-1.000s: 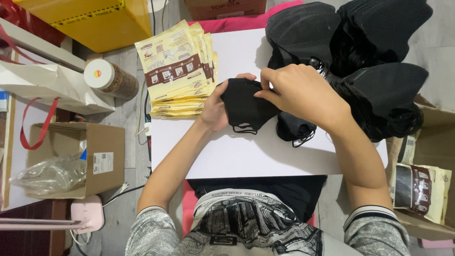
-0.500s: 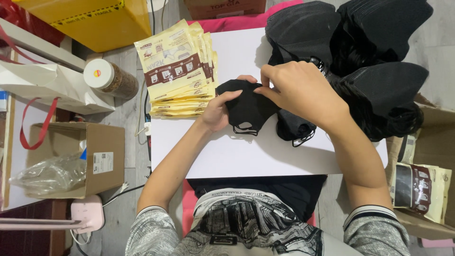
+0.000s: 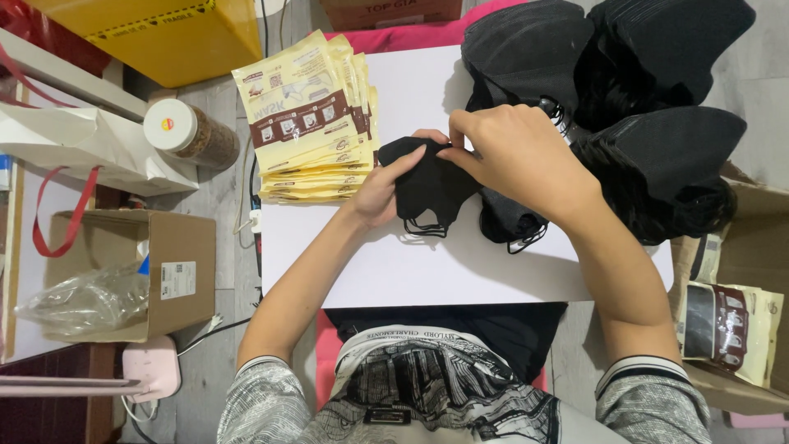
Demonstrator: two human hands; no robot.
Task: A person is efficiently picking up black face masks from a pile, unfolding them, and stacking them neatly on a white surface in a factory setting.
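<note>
Near middle of white tabletop (image 3: 427, 279): black mask (image 3: 427, 185) held up by both hands. Left hand (image 3: 385, 187) cups mask from below, fingers curled under cloth. Right hand (image 3: 518, 160) pinches top edge at 12 o'clock. Ear loops hang loose at 6 o'clock (just touching tabletop). Stack of cream packets (image 3: 316, 123) at 10 o'clock, pile of black masks (image 3: 649, 107) at 2 o'clock. To do well: keep pinch light, keep folds lined up, keep loops free, not tangled.
</note>
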